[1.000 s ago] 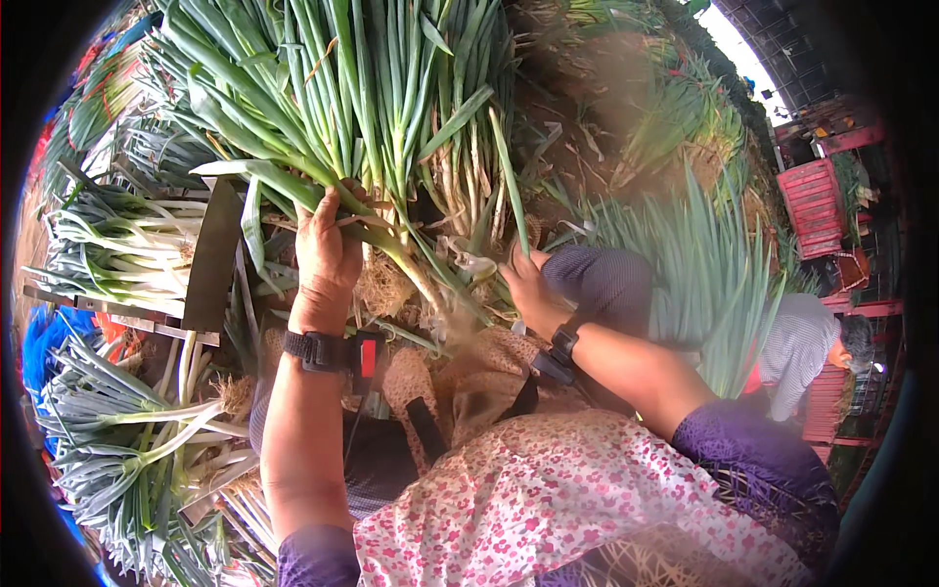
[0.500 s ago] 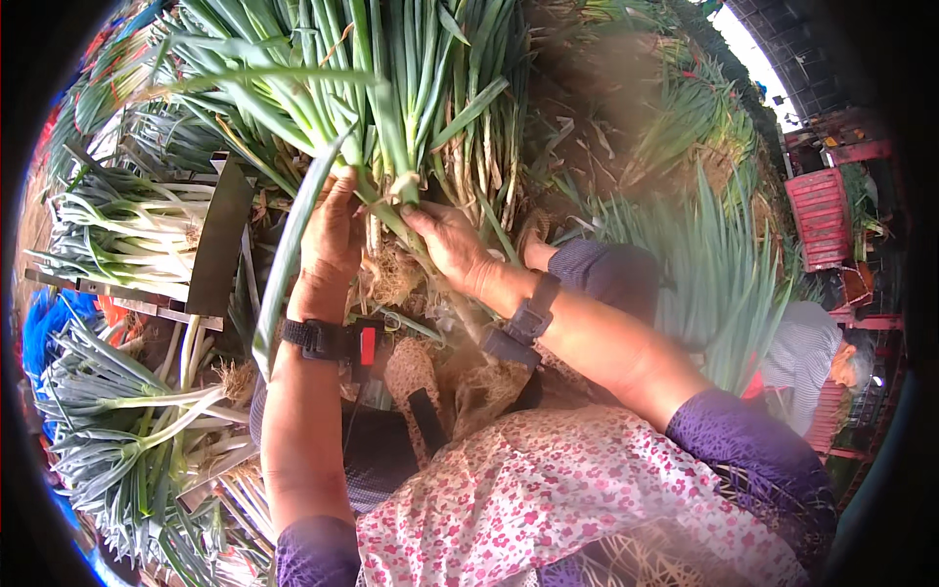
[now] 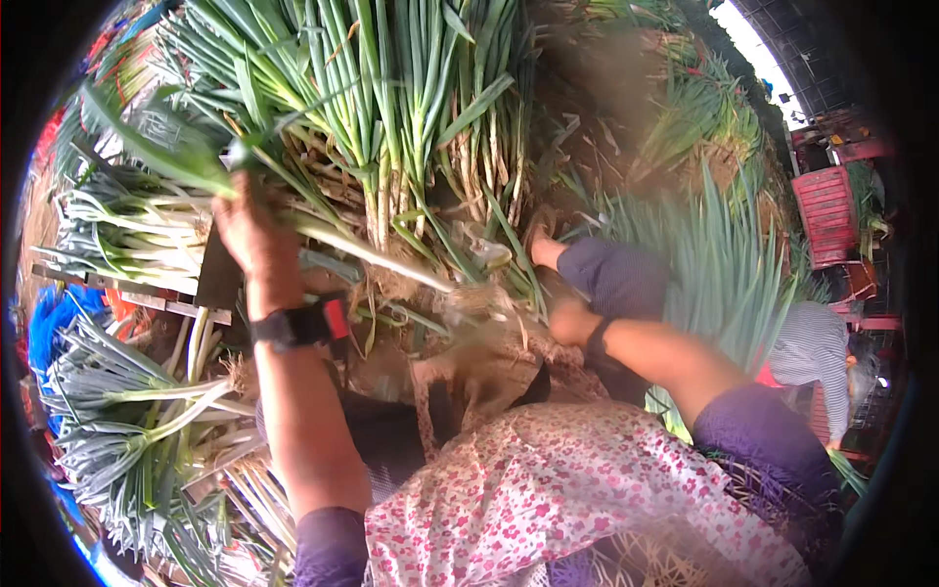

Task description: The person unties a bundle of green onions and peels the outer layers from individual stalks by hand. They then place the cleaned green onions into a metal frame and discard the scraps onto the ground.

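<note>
My left hand (image 3: 252, 233) is closed round a long green onion (image 3: 377, 256). Its green leaves, smeared by motion, stick out past the hand to the upper left, while its white stalk slants down to the right toward blurred roots. Low at the right, near the stalk's root end, is my right hand (image 3: 567, 318); its fingers are blurred and partly hidden, so whether they grip anything does not show. Just beyond both hands stands a thick bunch of green onions (image 3: 386, 127), leaves pointing away from me and root ends nearest.
Left of me, trimmed onions (image 3: 147, 230) lie in a rack with a dark metal plate (image 3: 221, 269); more onions (image 3: 127, 411) are heaped nearer. Long-leaved onions (image 3: 709, 284) lie at the right. A person in a striped top (image 3: 810, 347) bends beside red crates (image 3: 825, 210).
My left hand has moved left and down with the onion, which now lies slanted across in front of me. My right hand has pulled away to the right and down.
</note>
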### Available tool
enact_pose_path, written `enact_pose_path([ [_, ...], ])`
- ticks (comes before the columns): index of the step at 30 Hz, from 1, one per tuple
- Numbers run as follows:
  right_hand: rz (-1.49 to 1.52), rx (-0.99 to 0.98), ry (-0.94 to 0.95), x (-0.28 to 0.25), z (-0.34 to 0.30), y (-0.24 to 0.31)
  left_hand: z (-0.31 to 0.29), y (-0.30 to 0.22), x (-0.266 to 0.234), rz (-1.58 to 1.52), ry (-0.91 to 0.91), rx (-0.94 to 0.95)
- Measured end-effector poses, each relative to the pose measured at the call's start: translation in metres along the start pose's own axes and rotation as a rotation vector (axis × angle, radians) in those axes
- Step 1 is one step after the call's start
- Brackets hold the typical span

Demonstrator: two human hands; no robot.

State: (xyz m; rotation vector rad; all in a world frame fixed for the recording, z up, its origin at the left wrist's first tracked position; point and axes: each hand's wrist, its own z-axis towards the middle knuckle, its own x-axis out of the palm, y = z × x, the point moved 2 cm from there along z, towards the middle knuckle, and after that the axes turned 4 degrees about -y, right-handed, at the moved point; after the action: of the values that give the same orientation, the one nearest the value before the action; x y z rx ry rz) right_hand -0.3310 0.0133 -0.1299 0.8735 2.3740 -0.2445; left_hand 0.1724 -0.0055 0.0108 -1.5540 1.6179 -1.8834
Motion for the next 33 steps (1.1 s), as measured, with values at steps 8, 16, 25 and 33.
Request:
enact_pose_path([
  [8,0.783,-0.03,-0.741,-0.161,0.019,0.031,0.022,-0.008,-0.019,0.097,0.216,0.02],
  [16,0.892,-0.232,-0.727,-0.241,0.007,0.149,-0.003,0.013,0.015,-0.487,0.298,-0.473],
  [25,0.921,-0.377,-1.114,-0.286,0.001,0.141,-0.029,0.028,0.032,-0.665,0.615,-0.623],
  [33,0.622,-0.435,-1.322,-0.336,0.002,0.146,-0.048,0.031,0.042,-0.587,0.59,-0.632],
])
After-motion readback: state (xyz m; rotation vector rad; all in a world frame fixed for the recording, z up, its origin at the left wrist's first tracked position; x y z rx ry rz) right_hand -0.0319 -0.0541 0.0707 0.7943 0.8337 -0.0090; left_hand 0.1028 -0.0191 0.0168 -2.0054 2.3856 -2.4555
